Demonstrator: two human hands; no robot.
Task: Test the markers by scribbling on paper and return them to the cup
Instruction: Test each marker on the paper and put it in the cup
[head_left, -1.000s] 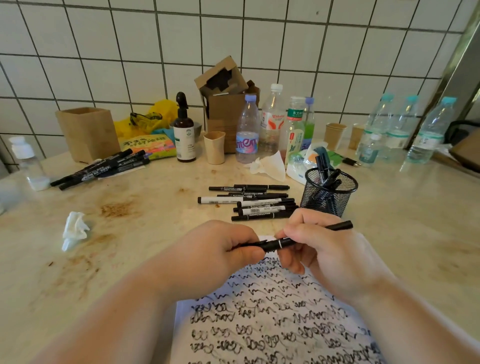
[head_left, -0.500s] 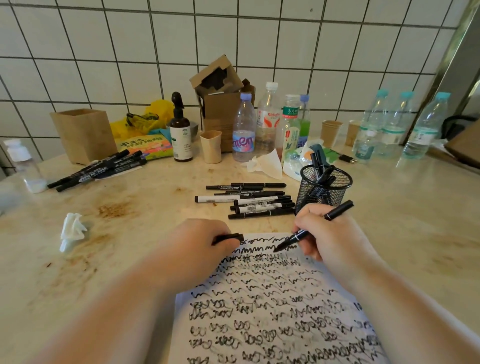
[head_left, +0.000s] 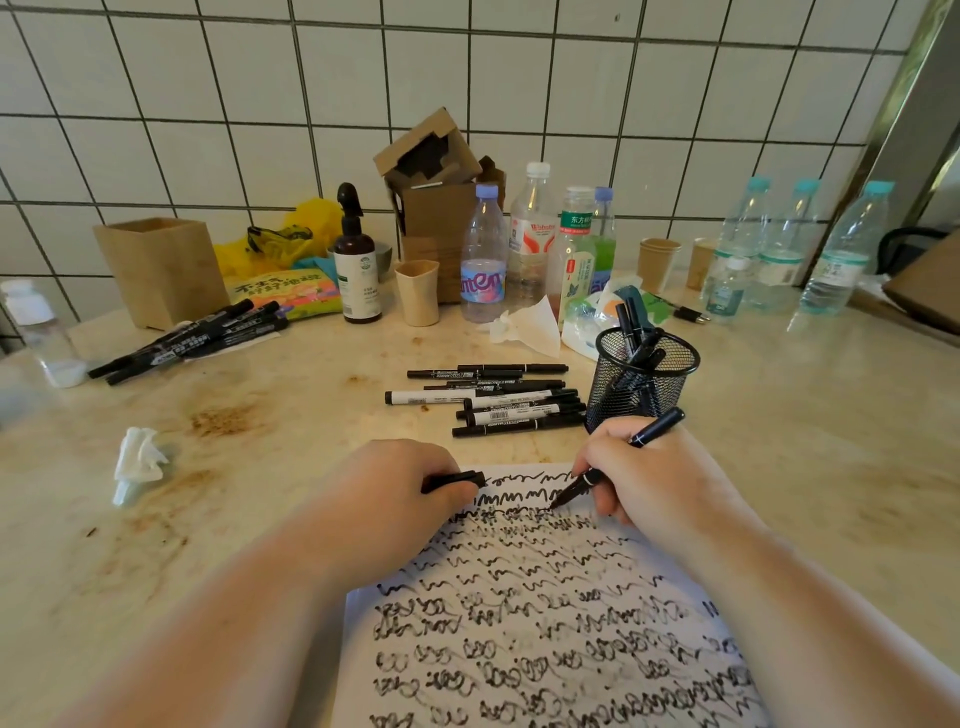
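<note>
A makeshift work corner; white tiled wall (head_left: 675, 104), stained stone counter (head_left: 260, 467), water bottles (head_left: 831, 249), cardboard boxes (head_left: 431, 208).

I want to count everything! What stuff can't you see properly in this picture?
- Markers in the mesh cup: head view, the mesh and the right hand hide their lower ends, so no sure count.
- Cap: mostly buried in the left hand.
- Paper: cut off by the bottom edge, scribbles blurred.
- Marker labels: too small to read.
</note>
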